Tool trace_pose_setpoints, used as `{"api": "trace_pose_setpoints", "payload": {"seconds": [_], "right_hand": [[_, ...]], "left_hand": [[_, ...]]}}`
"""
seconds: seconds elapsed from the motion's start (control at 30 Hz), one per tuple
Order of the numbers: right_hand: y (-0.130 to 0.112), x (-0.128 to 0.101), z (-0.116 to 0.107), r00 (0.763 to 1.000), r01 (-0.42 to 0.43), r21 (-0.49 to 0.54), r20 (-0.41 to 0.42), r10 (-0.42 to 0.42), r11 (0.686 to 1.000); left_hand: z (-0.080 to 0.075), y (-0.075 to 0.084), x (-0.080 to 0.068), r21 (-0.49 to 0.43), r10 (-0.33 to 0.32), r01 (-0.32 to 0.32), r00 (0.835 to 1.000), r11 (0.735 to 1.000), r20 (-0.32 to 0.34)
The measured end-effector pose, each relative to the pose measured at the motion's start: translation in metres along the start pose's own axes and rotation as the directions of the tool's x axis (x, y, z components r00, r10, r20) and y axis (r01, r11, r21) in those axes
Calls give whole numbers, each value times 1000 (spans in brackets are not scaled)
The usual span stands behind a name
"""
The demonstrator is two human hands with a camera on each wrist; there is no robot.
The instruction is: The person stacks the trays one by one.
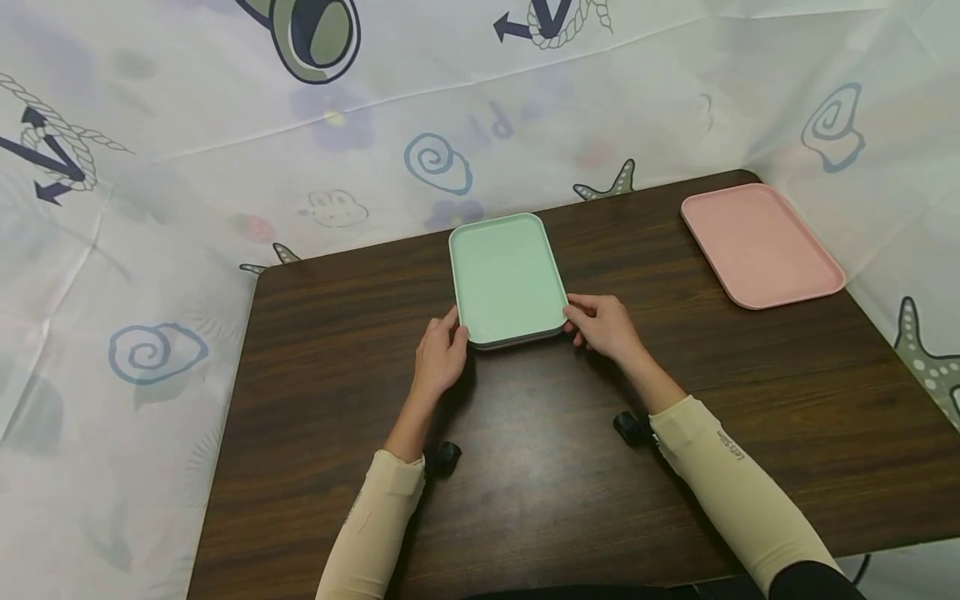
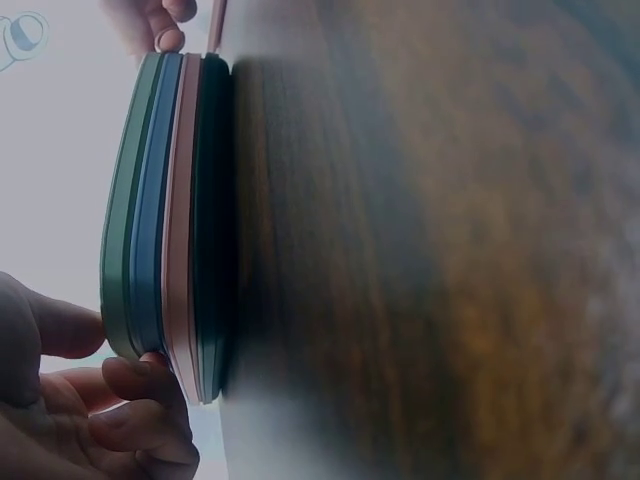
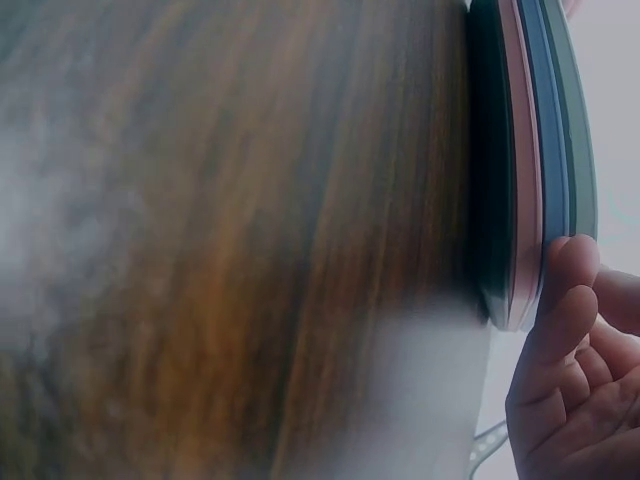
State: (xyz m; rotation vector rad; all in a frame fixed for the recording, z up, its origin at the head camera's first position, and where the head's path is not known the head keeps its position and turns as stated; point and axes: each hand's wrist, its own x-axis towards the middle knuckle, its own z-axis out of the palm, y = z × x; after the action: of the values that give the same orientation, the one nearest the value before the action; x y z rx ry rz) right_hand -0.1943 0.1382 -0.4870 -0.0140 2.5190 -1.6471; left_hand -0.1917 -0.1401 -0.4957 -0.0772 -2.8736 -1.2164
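Observation:
A light green rectangular tray [image 1: 510, 279] tops a stack near the table's back edge. Below it, in the left wrist view, come a blue tray [image 2: 148, 230], a pink tray [image 2: 181, 230] and a dark green tray [image 2: 211, 230] at the bottom. My left hand [image 1: 440, 357] grips the near left corner, thumb at the light green rim and curled fingers against the blue tray's edge. At the near right side my right hand [image 1: 609, 327] pinches the same upper two edges between thumb and fingers. The lower two trays stick out past the fingertips.
Another pink tray [image 1: 763, 246] lies flat at the table's far right corner. The dark wood table [image 1: 337, 400] meets a printed white sheet [image 1: 360, 167] behind and at both sides. Each wrist carries a small black camera [image 1: 445, 459].

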Motion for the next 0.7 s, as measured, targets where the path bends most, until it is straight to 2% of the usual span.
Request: {"api": "trace_pose_setpoints", "payload": {"seconds": [0.2,0.43,0.7], "right_hand": [[2,-3,1,1000,-4,-17,27,5,1000],[-1,-10,5,997,-25,-37,67,28,999],[-1,-19,7,996,-24,-56,88,29,998]], "left_hand": [[0,0,-3,3,11,-11,1000,1000,10],[-3,1,-14,1,36,-36,999,999,38],[-9,4,-32,-24,7,-4,994,1000,110]]}}
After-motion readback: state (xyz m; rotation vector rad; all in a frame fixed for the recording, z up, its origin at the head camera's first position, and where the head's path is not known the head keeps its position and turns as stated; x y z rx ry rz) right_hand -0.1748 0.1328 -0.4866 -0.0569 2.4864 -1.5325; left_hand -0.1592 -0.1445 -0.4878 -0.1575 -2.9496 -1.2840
